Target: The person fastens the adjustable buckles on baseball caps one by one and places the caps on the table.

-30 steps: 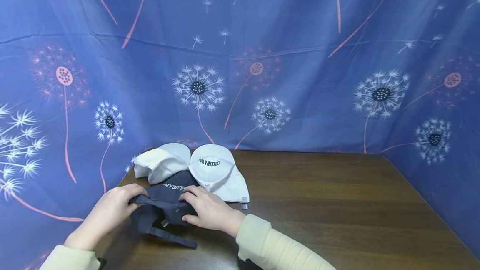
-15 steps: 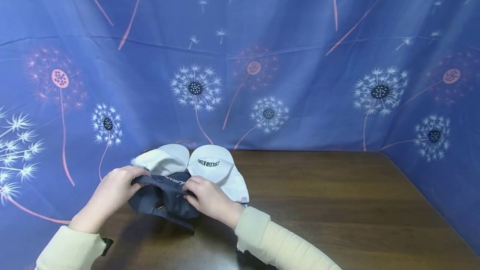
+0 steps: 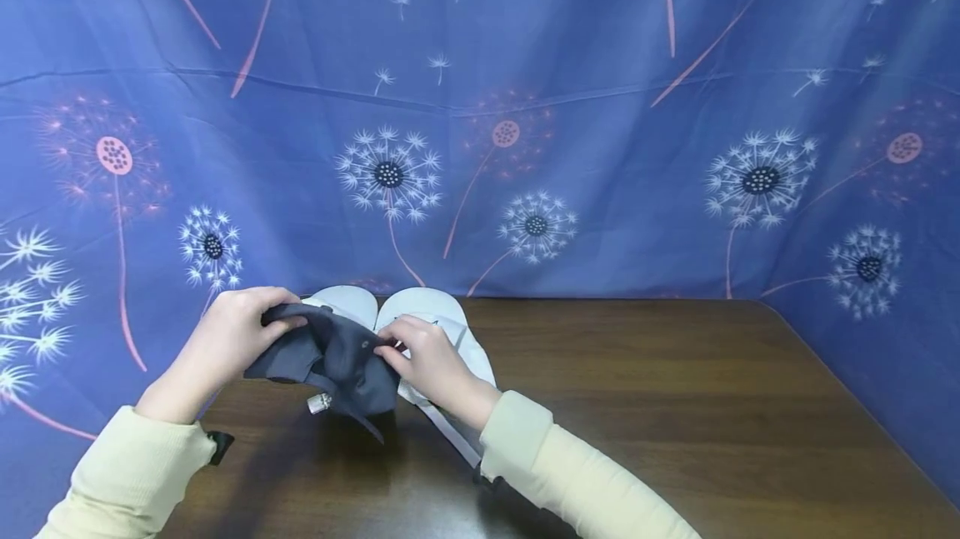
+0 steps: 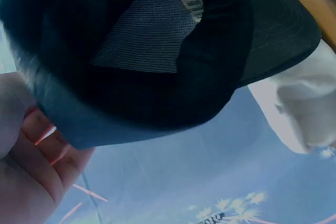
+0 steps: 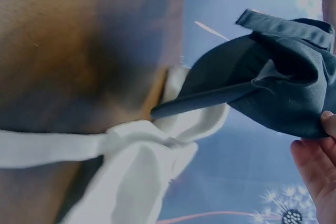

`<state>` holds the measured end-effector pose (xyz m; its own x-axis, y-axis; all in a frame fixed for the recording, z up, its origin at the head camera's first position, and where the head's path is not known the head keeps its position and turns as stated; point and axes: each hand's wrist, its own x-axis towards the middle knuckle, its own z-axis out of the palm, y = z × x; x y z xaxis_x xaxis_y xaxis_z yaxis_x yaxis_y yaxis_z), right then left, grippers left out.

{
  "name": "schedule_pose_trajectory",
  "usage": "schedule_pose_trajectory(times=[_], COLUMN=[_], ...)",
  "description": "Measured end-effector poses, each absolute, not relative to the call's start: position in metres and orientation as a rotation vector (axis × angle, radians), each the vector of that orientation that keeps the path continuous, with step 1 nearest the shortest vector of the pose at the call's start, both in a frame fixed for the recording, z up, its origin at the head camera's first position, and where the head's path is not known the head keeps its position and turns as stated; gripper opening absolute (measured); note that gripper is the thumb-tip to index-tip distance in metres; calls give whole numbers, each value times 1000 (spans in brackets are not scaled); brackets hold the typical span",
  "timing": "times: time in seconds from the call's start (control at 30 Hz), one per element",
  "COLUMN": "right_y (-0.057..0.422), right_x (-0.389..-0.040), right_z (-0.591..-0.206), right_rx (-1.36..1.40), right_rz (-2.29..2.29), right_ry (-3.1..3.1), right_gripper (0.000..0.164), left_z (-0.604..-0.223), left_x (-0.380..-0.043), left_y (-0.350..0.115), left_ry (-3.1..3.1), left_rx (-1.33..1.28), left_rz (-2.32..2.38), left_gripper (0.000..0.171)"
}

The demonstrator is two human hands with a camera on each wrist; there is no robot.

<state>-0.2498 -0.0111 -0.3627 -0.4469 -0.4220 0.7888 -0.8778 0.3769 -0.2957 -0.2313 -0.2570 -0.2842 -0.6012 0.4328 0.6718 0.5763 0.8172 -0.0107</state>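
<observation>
A dark grey cap [image 3: 352, 356] hangs above the table between both hands, its crown crumpled. My left hand [image 3: 240, 331] grips its upper left edge, thumb and fingers on the fabric. At its right edge my right hand [image 3: 431, 360] pinches the cloth between thumb and fingertips. The left wrist view looks into the dark cap [image 4: 226, 93], with mesh lining and part of its lettering visible. The right wrist view shows its strap sticking out. Behind it are two white caps: the left one [image 3: 345, 301] is mostly covered, the right one [image 3: 423, 301] partly hidden by my right hand.
A brown wooden table [image 3: 637, 406] stretches out to the right. Blue cloth [image 3: 615, 189] printed with dandelions hangs along its back and sides. The right white cap's strap [image 3: 448, 431] reaches toward the table's front, beside my right sleeve.
Both hands have raised the dark cap off the table and tipped it, hiding its front lettering from the head view. The right white cap's strap now shows below my right hand.
</observation>
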Motion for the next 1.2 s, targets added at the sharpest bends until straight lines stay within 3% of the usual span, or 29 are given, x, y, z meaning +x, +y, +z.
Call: schedule_pose_trajectory(times=[0.57,1.2], right_y=[43,124], right_x=[-260,-250], right_z=[-308,-273], right_rx=[964,924], right_rz=[1099,997], right_ry=[-2166,-2297], right_gripper=[8,8], left_z=[-253,-244], left_x=[-231,-238], left_y=[-221,-162], left_ry=[-2501,-2563], left_rx=[-579,-741], left_rz=[-653,-975], left_gripper=[9,13])
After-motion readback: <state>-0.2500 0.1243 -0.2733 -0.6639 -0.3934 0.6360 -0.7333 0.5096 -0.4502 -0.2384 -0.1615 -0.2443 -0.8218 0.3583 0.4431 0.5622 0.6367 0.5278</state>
